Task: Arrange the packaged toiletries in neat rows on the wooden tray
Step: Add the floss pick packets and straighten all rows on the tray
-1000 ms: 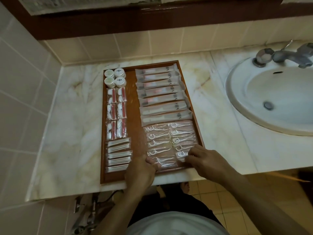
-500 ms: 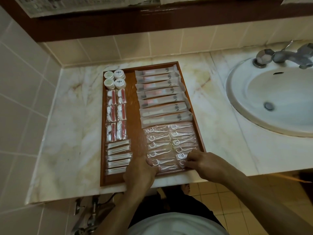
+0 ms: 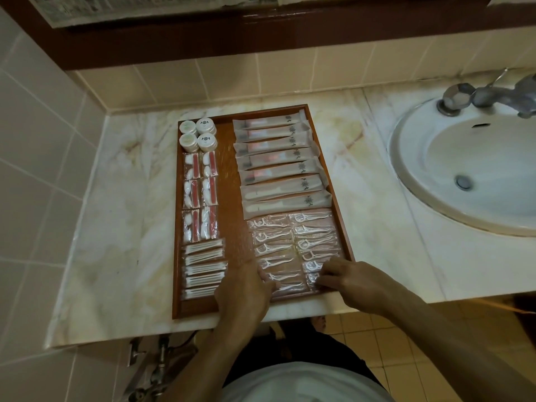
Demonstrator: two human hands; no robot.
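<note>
Head view: wooden tray (image 3: 345,227) sits on the counter (image 3: 116,227), nearly full. Both hands are at its 5 o'clock corner, on the floss picks (image 3: 293,245). Left hand (image 3: 243,291) presses one flat with straight fingers; right hand (image 3: 348,281) looks curled, pinching the last packet. Probably final straightening; next, nudge it square.

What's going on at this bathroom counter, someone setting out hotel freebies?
Pretty much. A person is tidying packaged toiletries on a wooden tray beside the sink. Both hands work the near right corner: the left hand and the right hand are nudging the clear floss pick packets straight. The toothbrush sleeves, small round jars and cotton swab packets already lie in rows.
</note>
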